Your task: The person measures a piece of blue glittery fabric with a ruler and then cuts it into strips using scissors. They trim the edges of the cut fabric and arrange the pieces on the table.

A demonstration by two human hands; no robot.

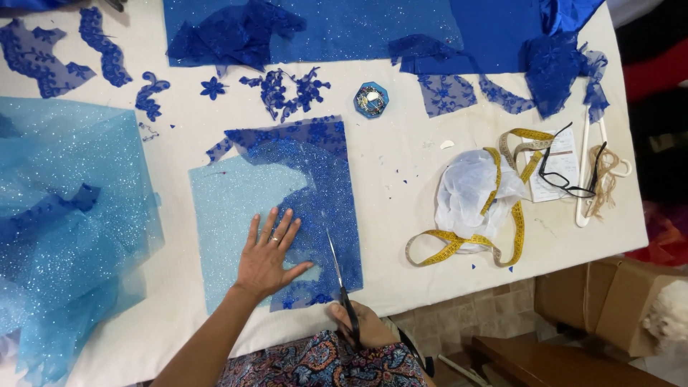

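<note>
Left hand (266, 256) lies flat, fingers spread, on dark blue sequinned lace panel (315, 193) at worktop centre. Right hand (365, 326) at 5 o'clock grips steel scissors (338, 272) — blades barely into the hem, so most cutting remains.

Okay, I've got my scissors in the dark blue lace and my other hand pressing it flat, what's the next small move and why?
Probably one short snip forward. The scissors in your right hand point up into the dark blue lace, and your left hand lies spread flat just beside the blades, pinning it onto the light blue glitter fabric. Keep those fingers left of the blade line.
</note>
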